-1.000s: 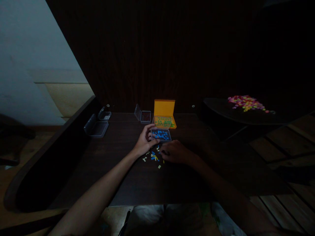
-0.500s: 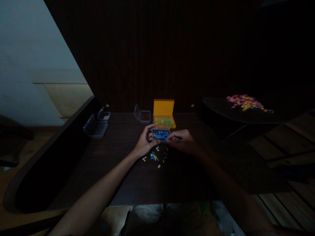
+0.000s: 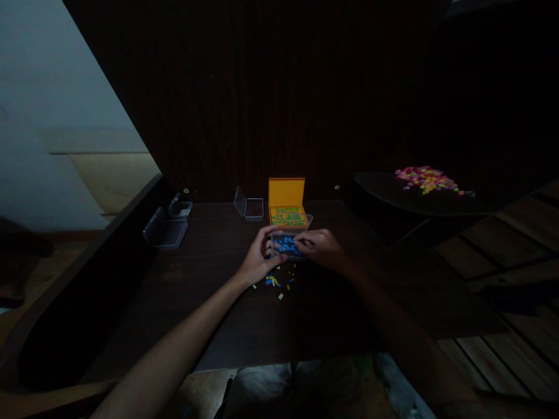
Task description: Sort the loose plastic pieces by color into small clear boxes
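Observation:
A small clear box [image 3: 286,244] full of blue pieces sits in the middle of the dark table [image 3: 227,302]. My left hand [image 3: 258,259] grips its left side with curled fingers. My right hand [image 3: 321,248] holds its right side, fingers closed on the rim. Loose blue, yellow and white pieces [image 3: 277,282] lie scattered just in front of the box, between my wrists. Right behind it stands an open orange box [image 3: 287,205] holding green pieces.
A small clear box with dark red pieces [image 3: 250,208] stands left of the orange box. Two clear boxes [image 3: 166,233] sit by the table's left edge. A heap of pink and yellow pieces [image 3: 425,178] lies on a dark round surface at the right.
My right hand left the loose pieces and rose to the right side of the clear box of blue pieces. Both hands now hold it. The view shifted slightly.

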{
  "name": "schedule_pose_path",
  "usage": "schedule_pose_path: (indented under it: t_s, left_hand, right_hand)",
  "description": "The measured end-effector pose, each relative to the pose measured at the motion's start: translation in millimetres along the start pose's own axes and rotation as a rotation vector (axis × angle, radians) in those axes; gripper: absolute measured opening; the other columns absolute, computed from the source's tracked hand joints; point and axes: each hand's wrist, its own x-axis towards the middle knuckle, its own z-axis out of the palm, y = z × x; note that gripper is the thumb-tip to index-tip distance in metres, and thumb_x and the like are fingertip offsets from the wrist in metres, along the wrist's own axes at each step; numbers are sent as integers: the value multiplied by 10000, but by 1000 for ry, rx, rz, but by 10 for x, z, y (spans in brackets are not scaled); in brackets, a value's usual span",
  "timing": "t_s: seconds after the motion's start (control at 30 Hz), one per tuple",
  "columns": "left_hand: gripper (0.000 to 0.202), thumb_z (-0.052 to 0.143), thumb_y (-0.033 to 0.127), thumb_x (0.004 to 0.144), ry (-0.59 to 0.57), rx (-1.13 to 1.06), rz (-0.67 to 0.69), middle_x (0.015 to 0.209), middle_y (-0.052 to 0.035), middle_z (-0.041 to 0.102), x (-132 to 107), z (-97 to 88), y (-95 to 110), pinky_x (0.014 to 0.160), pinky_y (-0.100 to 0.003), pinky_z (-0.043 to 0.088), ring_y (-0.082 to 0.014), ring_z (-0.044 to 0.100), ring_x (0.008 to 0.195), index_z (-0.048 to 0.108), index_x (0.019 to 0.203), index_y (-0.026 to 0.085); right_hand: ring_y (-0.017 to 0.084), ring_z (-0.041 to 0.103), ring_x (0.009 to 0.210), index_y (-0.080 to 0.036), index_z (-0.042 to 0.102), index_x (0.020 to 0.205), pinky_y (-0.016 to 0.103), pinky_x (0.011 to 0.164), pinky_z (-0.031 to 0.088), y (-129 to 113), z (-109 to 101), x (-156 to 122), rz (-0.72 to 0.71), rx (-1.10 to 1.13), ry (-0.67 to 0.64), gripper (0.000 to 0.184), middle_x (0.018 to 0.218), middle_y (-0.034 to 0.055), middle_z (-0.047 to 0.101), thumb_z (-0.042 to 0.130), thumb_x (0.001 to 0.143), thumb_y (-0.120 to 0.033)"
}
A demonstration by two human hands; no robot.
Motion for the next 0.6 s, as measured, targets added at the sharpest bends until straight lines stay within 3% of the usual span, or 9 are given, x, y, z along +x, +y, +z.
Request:
schedule_pose_path:
  t_s: [0.6]
  left_hand:
    - [665,789,181,620,-14,-35,-11,1234,-81,543,1,-2,-12,699,-248,512,-113,593,816,472,1202,235]
  right_hand:
    - [109,536,553,-184,736,838,216,556,333,-1,9,-9,-60,-78,1,225,695,22,698,531,871,-272]
